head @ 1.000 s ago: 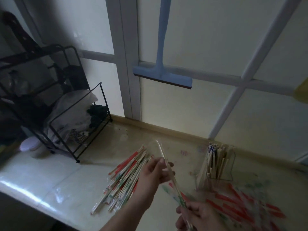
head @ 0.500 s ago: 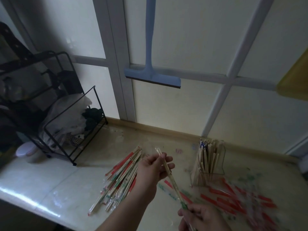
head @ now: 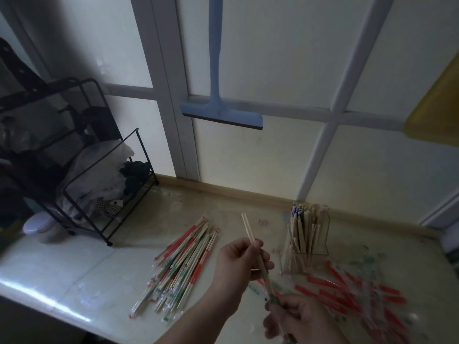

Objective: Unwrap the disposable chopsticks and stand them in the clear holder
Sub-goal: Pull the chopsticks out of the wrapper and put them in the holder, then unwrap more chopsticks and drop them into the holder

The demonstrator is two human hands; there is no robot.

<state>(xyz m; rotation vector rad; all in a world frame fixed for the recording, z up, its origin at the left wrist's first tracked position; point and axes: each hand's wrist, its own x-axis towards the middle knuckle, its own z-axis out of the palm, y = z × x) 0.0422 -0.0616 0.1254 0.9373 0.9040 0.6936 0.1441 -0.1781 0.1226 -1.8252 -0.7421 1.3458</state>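
Note:
My left hand (head: pixel 244 260) pinches a pair of bare wooden chopsticks (head: pixel 248 229) near their upper end, above the counter. My right hand (head: pixel 290 319) grips the lower end, where the clear wrapper (head: pixel 272 295) with green print still covers the sticks. A pile of wrapped chopsticks (head: pixel 183 266) lies to the left of my hands. The clear holder (head: pixel 308 239), packed with several unwrapped chopsticks, stands to the right of my left hand.
Empty red-printed wrappers (head: pixel 347 294) litter the counter right of my right hand. A black wire rack (head: pixel 99 184) with bags stands at the left, a white cup (head: pixel 41 224) beside it. A blue squeegee (head: pixel 218 112) hangs on the window behind.
The wrapper has slid down toward my right hand, baring more of the chopsticks. The view has shifted slightly; both hands stay close together.

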